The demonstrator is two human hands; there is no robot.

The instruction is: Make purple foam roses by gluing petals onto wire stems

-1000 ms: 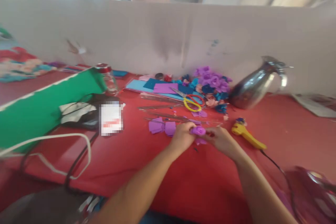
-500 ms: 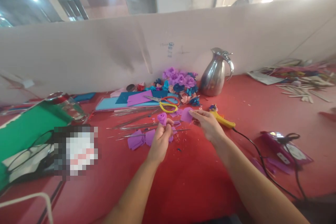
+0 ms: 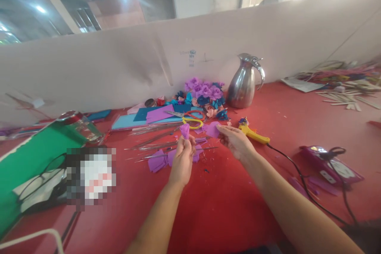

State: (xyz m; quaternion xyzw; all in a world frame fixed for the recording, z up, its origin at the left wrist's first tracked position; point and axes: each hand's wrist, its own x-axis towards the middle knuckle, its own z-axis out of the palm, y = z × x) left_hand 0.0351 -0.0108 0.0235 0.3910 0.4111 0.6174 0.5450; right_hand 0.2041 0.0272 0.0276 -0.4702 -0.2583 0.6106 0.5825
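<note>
Pinched upright in my left hand (image 3: 183,158) is a purple paper rosebud (image 3: 185,130) with rolled petals. My right hand (image 3: 236,139) grips the edge of a single purple paper petal (image 3: 212,129), held a little apart from the bud. Below and behind my left hand lie purple paper petals (image 3: 157,161) fanned on the red table, with thin wires (image 3: 149,147) across and beside them. Just past my right fingers rests a yellow glue gun (image 3: 254,134), its nozzle end pointing away. Scissors (image 3: 190,119) with red and yellow handles lie on the paper sheets.
A heap of finished paper flowers (image 3: 205,93) sits by the wall, beside a steel jug (image 3: 244,81). The glue gun's black cord runs to a purple power strip (image 3: 330,164). A glass jar (image 3: 85,129) and a green box (image 3: 44,149) stand left; wooden sticks (image 3: 351,97) lie far right.
The rosebud has turned in my left hand and now tilts more toward the wall, its rolled centre less visible. My right hand keeps the petal in nearly the same place. The view has shifted slightly.
</note>
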